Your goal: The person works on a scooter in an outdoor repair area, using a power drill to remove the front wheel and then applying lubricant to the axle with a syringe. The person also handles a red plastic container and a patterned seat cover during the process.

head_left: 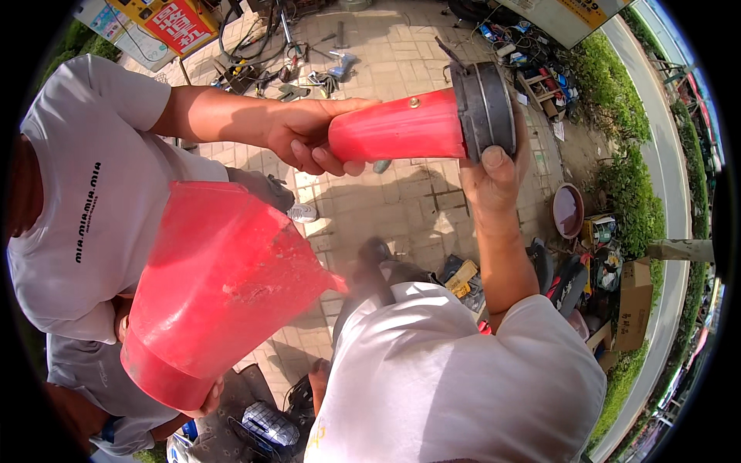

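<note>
Head view: red tube [394, 127] is up in the air at upper centre, lying nearly level, its wide end seated in a black ring [485, 104]. Right hand [494, 174] grips the ring, thumb in front, fingers behind. Left hand not in sight. A co-worker's hand [318, 143] grasps the narrow end.

Handling, my guess: light, stiff plastic; smooth wall, perhaps slippery; probably hard to crush, though a thin edge might crack. Ring looks the surer hold; support the narrow end too.

Edges: a small screw [414, 102] stands out from the tube's upper side; a dark lever [449, 51] juts from the ring.

Room: paving [424, 208] spreads below. A big red funnel [216, 293] crowds the lower left; tools [340, 65] lie beyond; a cardboard box [634, 297] stands at right.
</note>
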Tool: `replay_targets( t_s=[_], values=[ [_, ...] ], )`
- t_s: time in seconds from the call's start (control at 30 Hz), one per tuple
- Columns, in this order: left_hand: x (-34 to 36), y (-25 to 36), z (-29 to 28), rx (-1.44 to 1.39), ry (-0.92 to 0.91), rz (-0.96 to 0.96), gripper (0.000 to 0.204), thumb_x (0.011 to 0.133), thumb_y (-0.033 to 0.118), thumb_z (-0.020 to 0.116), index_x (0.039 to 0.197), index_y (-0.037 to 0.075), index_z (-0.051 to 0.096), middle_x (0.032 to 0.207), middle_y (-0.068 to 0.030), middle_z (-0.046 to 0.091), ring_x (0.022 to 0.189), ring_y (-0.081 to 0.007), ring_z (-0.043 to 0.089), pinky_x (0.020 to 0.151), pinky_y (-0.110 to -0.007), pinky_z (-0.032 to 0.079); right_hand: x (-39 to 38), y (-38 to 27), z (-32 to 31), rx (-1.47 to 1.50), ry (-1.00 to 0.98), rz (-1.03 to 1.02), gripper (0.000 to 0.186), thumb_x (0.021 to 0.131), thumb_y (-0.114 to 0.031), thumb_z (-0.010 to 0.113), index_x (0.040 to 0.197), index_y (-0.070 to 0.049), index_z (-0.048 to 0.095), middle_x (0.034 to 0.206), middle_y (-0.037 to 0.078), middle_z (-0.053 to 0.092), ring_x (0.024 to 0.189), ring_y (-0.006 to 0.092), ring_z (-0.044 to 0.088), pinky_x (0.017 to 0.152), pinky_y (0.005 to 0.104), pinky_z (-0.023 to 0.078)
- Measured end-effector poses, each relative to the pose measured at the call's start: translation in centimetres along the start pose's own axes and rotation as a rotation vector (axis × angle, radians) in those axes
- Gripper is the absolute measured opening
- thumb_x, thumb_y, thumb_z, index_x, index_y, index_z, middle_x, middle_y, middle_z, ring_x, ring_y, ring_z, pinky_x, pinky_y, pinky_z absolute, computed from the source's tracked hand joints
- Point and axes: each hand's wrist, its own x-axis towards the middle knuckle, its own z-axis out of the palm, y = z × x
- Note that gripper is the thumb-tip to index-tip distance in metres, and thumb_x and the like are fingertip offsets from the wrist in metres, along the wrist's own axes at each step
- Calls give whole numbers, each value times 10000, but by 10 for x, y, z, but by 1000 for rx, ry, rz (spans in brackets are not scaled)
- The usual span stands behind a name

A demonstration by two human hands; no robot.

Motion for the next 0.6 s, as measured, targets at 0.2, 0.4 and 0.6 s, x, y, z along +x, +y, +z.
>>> replay_targets(
  t_s=[0.2, 0.4, 0.6],
  values=[
    [72, 4, -27, 236, -113, -76, 249, 841, 196, 540, 1046, 72, 611, 849, -23, 619, 684, -141, 592, 480, -274, 380, -18, -92, -66, -117, 170, -166, 875, 668, -309, 794, 1322, 80, 362, 1237, 169, 523, 1130, 240, 547, 982, 372, 433],
    [139, 76, -9, 330, -300, 19, 273, 836, 186, 546, 1075, 63, 595, 875, -42, 623, 703, -147, 605, 469, -254, 373, -48, -127, -96, -856, 157, -391, 982, 550, -290, 849, 1307, 61, 333, 1207, 156, 491, 1132, 233, 517, 975, 346, 403],
    [123, 202, 89, 423, -395, 199, 376, 823, 232, 621, 1147, 47, 576, 949, -57, 639, 786, -157, 624, 540, -250, 407, -29, -117, -140, -545, 333, -230, 1045, 583, -473, 833, 1314, 102, 356, 1256, 172, 490, 1154, 244, 517, 998, 357, 393]
  ],
)
